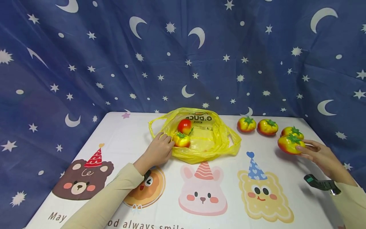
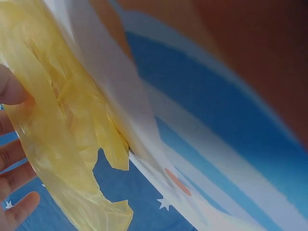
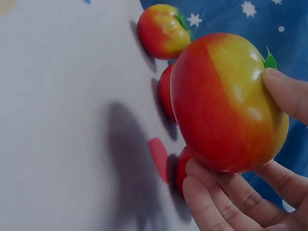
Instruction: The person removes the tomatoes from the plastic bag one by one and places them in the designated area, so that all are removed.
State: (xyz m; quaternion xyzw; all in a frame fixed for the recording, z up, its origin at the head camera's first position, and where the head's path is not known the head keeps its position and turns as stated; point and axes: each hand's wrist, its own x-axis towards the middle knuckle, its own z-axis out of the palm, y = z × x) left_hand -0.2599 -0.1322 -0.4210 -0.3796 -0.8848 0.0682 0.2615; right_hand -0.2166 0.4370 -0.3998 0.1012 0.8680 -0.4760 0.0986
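A yellow plastic bag (image 1: 204,152) lies with its mouth wide open on the table, two toy tomatoes inside: one showing its red underside (image 1: 185,126), one with its green stem up (image 1: 181,140). My left hand (image 1: 160,148) holds the bag's left edge; in the left wrist view the thumb (image 2: 10,86) is on the near side of the film, the other fingers beyond it. On the far right, my right hand (image 1: 320,156) grips a red-and-yellow toy tomato (image 3: 226,103) between thumb and fingers. It is raised above the table, casting a shadow.
Three more toy tomatoes stand along the back right of the table: one leftmost (image 1: 246,124), one in the middle (image 1: 267,127), one (image 1: 292,132) partly hidden behind the held tomato. A star-patterned blue curtain (image 1: 160,63) rises behind the printed white tablecloth (image 1: 240,203).
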